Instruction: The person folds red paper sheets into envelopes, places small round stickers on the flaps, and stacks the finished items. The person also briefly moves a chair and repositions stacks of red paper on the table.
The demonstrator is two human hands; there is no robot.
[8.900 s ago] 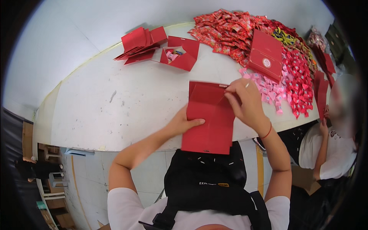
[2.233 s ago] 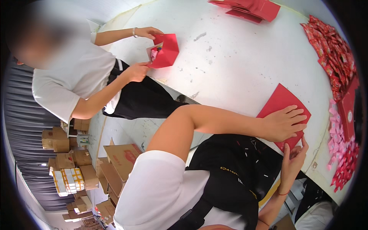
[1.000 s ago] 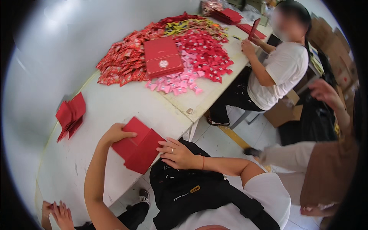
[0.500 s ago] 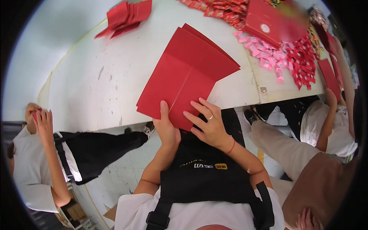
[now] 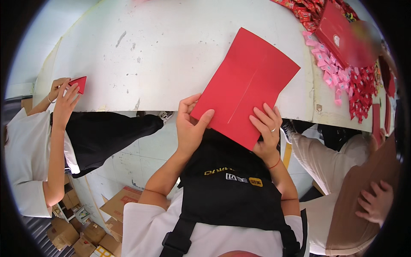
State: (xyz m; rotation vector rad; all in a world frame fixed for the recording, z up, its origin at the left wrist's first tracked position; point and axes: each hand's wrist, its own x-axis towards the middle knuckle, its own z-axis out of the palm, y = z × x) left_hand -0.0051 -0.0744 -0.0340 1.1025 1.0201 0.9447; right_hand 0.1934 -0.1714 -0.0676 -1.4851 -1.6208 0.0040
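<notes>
Both my hands hold a red paperboard sheet (image 5: pixel 250 85) at its near end, tilted above the table's front edge. A thin pale line runs down its middle, and the far right side bends slightly. My left hand (image 5: pixel 190 124) grips the lower left edge, thumb on top and fingers behind. On the lower right edge, my right hand (image 5: pixel 267 130) lays its fingers over the face; its thumb is hidden underneath. How many layers the sheet has cannot be seen.
The white table (image 5: pixel 150 55) spreads ahead. Pink packets (image 5: pixel 332 70), red packets (image 5: pixel 361 92) and a red box (image 5: pixel 342 36) lie at the far right. A co-worker's hands (image 5: pixel 64 92) handle a small red piece at left; another person sits at right. Cardboard boxes (image 5: pixel 122 203) stand below left.
The sheet's far edges, spread apart before, now lie together. My left hand has moved to its left edge and my right hand to its right edge. The view has shifted.
</notes>
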